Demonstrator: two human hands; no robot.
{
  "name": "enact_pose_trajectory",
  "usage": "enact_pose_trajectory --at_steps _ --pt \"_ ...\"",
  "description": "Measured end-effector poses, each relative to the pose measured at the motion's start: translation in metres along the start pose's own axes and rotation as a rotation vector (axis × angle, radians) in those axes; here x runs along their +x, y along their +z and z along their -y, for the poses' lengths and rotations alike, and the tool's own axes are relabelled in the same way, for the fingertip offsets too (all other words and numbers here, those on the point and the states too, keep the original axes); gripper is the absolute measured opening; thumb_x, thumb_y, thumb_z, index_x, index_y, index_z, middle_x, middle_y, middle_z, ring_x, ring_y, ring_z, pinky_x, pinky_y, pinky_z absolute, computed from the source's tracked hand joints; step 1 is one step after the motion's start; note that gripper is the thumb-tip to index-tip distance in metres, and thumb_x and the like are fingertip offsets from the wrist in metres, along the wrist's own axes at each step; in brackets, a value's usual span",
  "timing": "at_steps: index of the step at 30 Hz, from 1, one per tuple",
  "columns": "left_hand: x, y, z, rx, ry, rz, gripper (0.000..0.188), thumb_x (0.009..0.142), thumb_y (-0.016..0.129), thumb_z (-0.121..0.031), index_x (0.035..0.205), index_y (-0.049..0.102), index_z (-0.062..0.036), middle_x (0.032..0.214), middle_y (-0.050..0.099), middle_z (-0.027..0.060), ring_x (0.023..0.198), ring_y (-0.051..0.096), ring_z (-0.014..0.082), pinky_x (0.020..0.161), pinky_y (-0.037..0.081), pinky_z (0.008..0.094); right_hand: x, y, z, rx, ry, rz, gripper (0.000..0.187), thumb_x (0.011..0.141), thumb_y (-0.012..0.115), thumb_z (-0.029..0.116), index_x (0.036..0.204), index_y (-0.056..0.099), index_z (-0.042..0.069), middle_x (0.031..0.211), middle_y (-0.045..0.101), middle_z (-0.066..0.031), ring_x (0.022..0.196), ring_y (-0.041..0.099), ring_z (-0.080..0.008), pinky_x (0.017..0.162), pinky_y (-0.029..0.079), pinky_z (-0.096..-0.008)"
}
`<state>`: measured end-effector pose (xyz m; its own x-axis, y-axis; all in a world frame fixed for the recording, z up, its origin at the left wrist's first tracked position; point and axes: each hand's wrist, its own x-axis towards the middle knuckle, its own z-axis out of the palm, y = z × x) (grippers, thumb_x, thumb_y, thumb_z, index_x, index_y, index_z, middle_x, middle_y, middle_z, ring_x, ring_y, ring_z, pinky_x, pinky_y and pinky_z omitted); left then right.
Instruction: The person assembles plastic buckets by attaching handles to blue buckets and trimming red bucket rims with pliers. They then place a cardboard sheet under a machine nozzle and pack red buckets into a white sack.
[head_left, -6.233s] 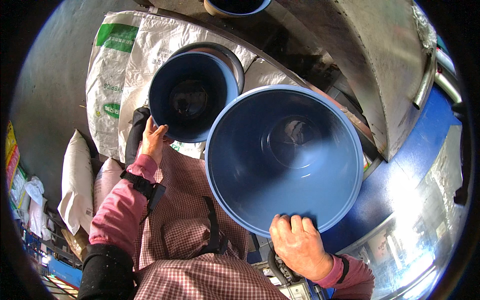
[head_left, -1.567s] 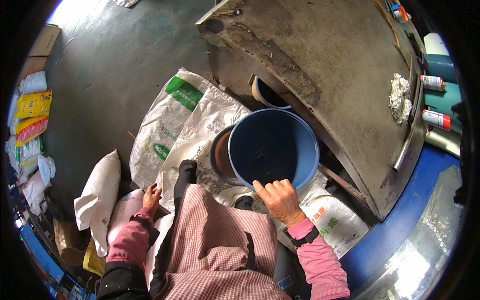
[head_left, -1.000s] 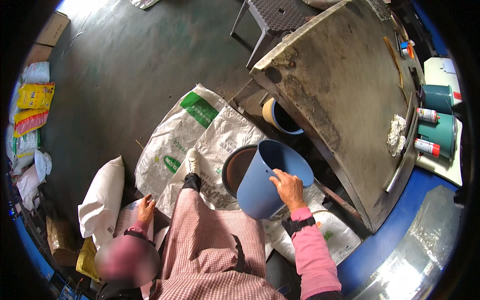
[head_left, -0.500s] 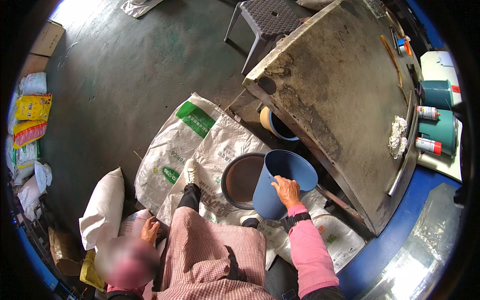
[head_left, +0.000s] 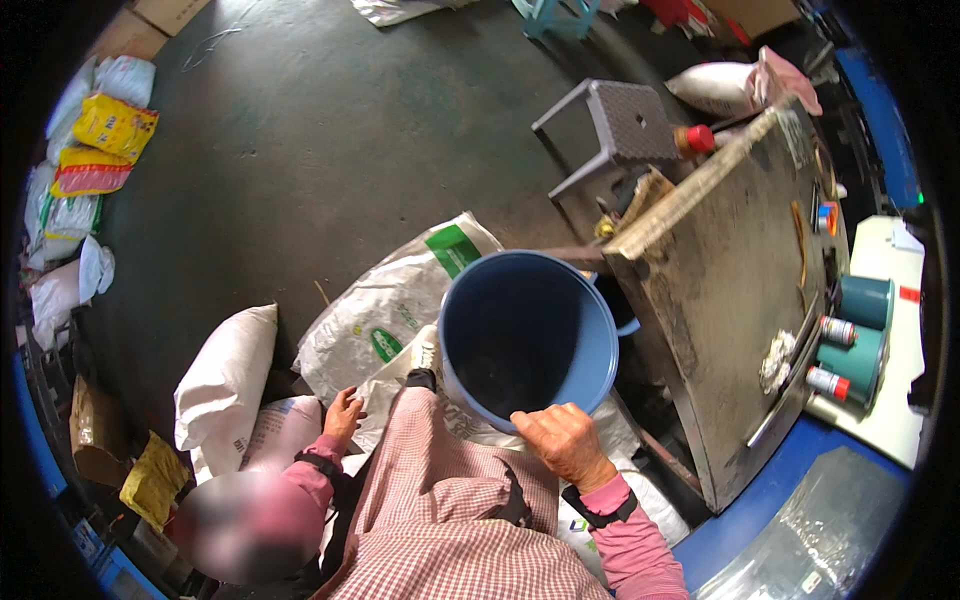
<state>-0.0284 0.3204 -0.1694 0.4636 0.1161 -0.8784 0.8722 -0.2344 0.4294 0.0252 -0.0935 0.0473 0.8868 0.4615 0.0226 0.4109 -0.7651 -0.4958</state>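
Now gripping a blue bucket [head_left: 510,345] near the view's centre, with the right hand [head_left: 567,445] closed over its rim at about five o'clock. Placed between a flattened white sack [head_left: 365,325] at ten o'clock and a stained table [head_left: 720,320] at three. Leaving the left hand [head_left: 343,418] half open, apparently empty, just beside a pale pink sack [head_left: 285,430] at its eight o'clock.
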Motion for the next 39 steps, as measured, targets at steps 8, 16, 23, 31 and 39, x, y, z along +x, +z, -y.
enact_pose_trajectory --at_steps 8,16,23,31,39 --pt "0.003 -0.08 -0.038 -0.122 0.024 -0.105 0.053 0.093 0.061 -0.03 0.14 0.044 -0.0105 0.118 0.062 0.0124 0.084 0.067 0.0204 0.063 0.052 0.0346 0.126 -0.087 0.043 -0.068 -0.228 -0.068 0.026 0.082 0.062 0.012 0.107 0.062 0.007 0.08 0.062 -0.0019 0.069 0.061 -0.0181 0.06 0.046 -0.0319" --pt "0.006 -0.103 -0.046 -0.168 -0.096 -0.206 0.048 0.092 0.059 -0.022 0.137 0.046 -0.0091 0.112 0.062 0.0105 0.073 0.065 0.0224 0.056 0.051 0.0362 0.146 -0.172 -0.075 0.401 0.616 -0.845 0.021 0.098 0.058 0.024 0.105 0.064 0.005 0.095 0.066 0.0009 0.083 0.058 -0.013 0.074 0.047 -0.0301" --pt "0.022 -0.112 -0.161 -0.2 -0.058 -0.234 0.053 0.092 0.057 -0.027 0.141 0.041 -0.0122 0.115 0.061 0.0107 0.082 0.067 0.0235 0.067 0.053 0.0416 0.154 -0.193 -0.22 1.315 0.565 -0.999 0.05 0.1 0.053 0.034 0.137 0.047 0.001 0.136 0.052 -0.0117 0.123 0.05 -0.0257 0.104 0.039 -0.0424" --pt "0.057 -0.118 -0.27 -0.26 0.053 -0.203 0.053 0.092 0.059 -0.028 0.14 0.043 -0.0105 0.113 0.062 0.0102 0.079 0.067 0.0227 0.063 0.054 0.0372 0.181 -0.176 -0.287 1.581 0.509 -0.928 0.058 0.098 0.05 0.044 0.144 0.04 0.009 0.145 0.045 -0.0091 0.132 0.044 -0.0292 0.11 0.034 -0.0473" --pt "0.201 -0.187 -0.309 -0.13 -0.036 -0.177 0.051 0.092 0.061 -0.032 0.136 0.047 -0.0112 0.109 0.063 0.0116 0.081 0.067 0.0308 0.069 0.056 0.0464 0.261 -0.152 -0.293 1.489 0.502 -1.133 0.05 0.1 0.05 0.04 0.136 0.048 0.005 0.133 0.054 -0.0109 0.12 0.053 -0.0255 0.102 0.043 -0.0432"
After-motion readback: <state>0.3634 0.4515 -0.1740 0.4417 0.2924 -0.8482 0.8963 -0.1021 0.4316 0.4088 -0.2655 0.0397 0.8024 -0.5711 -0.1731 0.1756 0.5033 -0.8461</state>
